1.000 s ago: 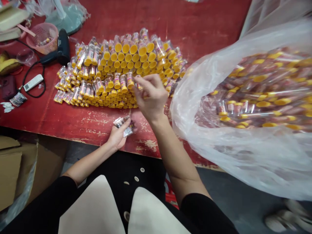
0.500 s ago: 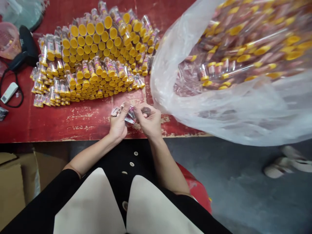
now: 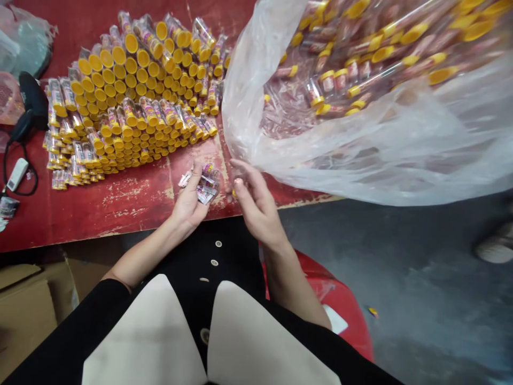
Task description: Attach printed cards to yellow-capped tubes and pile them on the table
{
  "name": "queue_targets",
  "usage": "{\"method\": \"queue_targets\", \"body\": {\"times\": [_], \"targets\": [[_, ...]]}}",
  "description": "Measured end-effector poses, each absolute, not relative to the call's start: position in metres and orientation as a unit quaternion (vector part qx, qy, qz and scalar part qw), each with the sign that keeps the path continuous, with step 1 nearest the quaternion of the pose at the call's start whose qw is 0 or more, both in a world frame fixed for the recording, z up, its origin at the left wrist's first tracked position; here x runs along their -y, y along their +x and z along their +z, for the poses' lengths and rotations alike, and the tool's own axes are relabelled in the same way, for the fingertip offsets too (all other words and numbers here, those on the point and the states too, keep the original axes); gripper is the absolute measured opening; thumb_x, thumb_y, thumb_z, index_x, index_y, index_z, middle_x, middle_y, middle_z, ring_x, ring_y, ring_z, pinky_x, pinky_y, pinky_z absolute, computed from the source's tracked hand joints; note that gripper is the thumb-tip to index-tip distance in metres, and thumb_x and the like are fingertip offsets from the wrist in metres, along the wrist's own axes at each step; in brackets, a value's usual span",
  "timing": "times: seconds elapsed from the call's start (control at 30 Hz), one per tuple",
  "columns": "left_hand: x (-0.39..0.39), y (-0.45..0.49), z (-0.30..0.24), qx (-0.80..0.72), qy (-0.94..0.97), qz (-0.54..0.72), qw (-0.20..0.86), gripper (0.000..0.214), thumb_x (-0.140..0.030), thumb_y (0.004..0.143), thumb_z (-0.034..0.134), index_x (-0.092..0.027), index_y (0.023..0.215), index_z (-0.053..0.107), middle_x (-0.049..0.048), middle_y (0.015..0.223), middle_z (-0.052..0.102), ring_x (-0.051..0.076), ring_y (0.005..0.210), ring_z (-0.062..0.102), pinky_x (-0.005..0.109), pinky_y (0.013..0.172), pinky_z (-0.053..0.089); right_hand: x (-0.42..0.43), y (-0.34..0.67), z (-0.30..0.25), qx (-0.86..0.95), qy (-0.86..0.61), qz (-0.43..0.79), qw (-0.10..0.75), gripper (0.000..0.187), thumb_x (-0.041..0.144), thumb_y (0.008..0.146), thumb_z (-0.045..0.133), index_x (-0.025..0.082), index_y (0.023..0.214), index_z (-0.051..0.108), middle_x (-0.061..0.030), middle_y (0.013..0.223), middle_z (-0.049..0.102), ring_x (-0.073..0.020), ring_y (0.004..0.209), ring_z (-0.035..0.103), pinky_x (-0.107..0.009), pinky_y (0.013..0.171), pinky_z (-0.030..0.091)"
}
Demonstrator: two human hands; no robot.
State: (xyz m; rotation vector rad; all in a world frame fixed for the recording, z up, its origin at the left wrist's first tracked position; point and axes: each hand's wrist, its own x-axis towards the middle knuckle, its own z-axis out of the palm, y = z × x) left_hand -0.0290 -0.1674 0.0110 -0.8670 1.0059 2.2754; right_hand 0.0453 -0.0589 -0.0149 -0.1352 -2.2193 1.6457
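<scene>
My left hand is closed on a small bunch of printed clear plastic sleeves, with purple and white markings, held up by the thumb over the table's front part. Just to its right, my right hand has its thumb and fingers bent around a small clear tube with a bit of yellow on it. Blur and the fingers hide most of that tube. The two hands are apart. Beyond them lies a large stack of yellow-capped tubes in similar printed plastic.
A big translucent plastic bag full of loose yellow-capped tubes lies open at the right. A black handheld scanner, its cable and a white device are at the left. Cardboard boxes stand below; a red stool is under me.
My right hand has drawn away from the left hand and the sleeves, with its fingers more extended. The left hand still holds the sleeves. The view has shifted to the right.
</scene>
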Motion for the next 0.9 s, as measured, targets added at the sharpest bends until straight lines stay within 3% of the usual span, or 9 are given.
{"method": "queue_targets", "body": {"times": [0.1,0.23,0.33,0.53,0.73,0.9], "targets": [[0.166,-0.03,0.013,-0.374,-0.309,0.835,0.259,0.023,-0.032,0.083,0.078,-0.014,0.081,0.065,-0.0021,0.074,0.067,0.008,0.066,0.062,0.022,0.076,0.051,0.062,0.053,-0.01,0.809,-0.048,0.544,0.217,0.037,0.031,0.096,0.056,0.026,0.133,0.057,-0.0097,0.117,0.064,-0.0207,0.11,0.063,-0.041,0.099,0.056],[0.166,-0.03,0.012,-0.377,-0.295,0.833,0.278,0.022,-0.026,0.084,0.077,-0.013,0.075,0.062,-0.0029,0.071,0.066,0.007,0.063,0.062,0.022,0.076,0.051,0.059,0.055,-0.013,0.824,-0.027,0.475,0.306,0.026,0.021,0.089,0.067,0.025,0.115,0.066,-0.0077,0.102,0.068,-0.0202,0.097,0.067,-0.038,0.087,0.06],[0.167,-0.027,0.009,-0.394,-0.275,0.836,0.265,0.021,-0.023,0.079,0.082,-0.013,0.076,0.063,-0.0036,0.072,0.066,0.007,0.062,0.061,0.021,0.075,0.051,0.056,0.057,-0.015,0.824,0.006,0.444,0.353,0.032,0.018,0.086,0.071,0.027,0.117,0.07,-0.0069,0.104,0.069,-0.0186,0.094,0.069,-0.035,0.082,0.061],[0.175,-0.023,0.006,-0.416,-0.26,0.832,0.258,0.023,-0.026,0.078,0.082,-0.013,0.08,0.063,-0.003,0.071,0.068,0.007,0.06,0.063,0.022,0.074,0.055,0.059,0.065,-0.018,0.816,-0.021,0.49,0.304,0.04,0.019,0.092,0.062,0.027,0.131,0.067,-0.01,0.118,0.065,-0.0213,0.109,0.066,-0.039,0.09,0.06],[0.181,-0.028,0.008,-0.419,-0.308,0.804,0.289,0.024,-0.033,0.086,0.075,-0.014,0.079,0.062,-0.0022,0.071,0.068,0.008,0.059,0.067,0.019,0.062,0.055,0.066,0.067,-0.024,0.727,-0.126,0.54,0.405,0.03,0.018,0.087,0.071,0.028,0.115,0.075,-0.0055,0.105,0.073,-0.0201,0.1,0.07,-0.037,0.085,0.06],[0.18,-0.031,0.008,-0.405,-0.319,0.799,0.309,0.028,-0.036,0.082,0.078,-0.013,0.079,0.062,-0.0022,0.069,0.068,0.007,0.056,0.065,0.018,0.06,0.055,0.065,0.068,-0.025,0.706,-0.096,0.592,0.377,0.03,0.017,0.086,0.071,0.028,0.113,0.076,-0.0057,0.103,0.074,-0.0187,0.097,0.07,-0.034,0.079,0.059]]}}
